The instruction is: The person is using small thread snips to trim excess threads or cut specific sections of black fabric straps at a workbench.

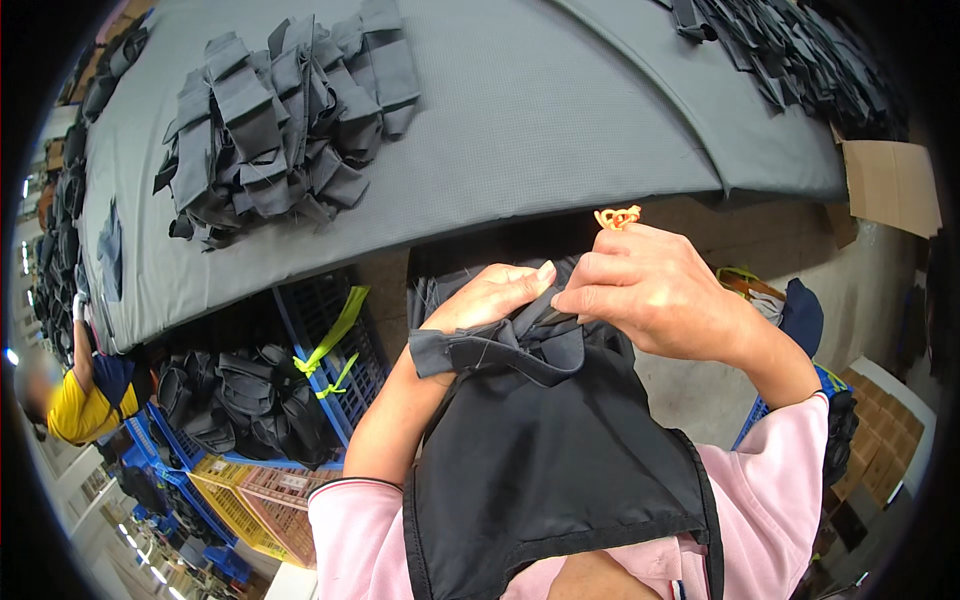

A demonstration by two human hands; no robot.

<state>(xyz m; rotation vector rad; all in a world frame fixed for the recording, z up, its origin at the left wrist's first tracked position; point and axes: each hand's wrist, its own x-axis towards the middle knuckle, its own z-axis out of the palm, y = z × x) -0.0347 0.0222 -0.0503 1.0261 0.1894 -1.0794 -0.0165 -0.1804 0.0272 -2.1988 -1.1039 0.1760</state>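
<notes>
Holding a dark fabric strip (500, 355) with both hands at the centre of the frame, looped and bunched just above a black apron (560, 465). Curling the left hand (488, 298) nearly closed around the bunched cloth, with its thumb stretched along the top and most fingertips hidden. Pinching the same cloth with the right hand (650, 292), thumb tip and forefinger brought close together; cannot tell about any small object between them. Wearing orange loops (617, 217) at a finger of the right hand, and a pink shirt (765, 490) under the apron. Facing a grey-covered table (510, 120) across the top of the frame, loaded with a pile of dark strips (285, 115) at upper left and a heap of dark pieces (800, 60) at upper right. Also in view: at lower left, a blue crate (355, 395) with yellow-green ribbon (335, 330), near black items (240, 395) and a yellow crate (230, 500); at far left, a co-worker in a yellow shirt (85, 415); at right, a cardboard box (893, 188).
</notes>
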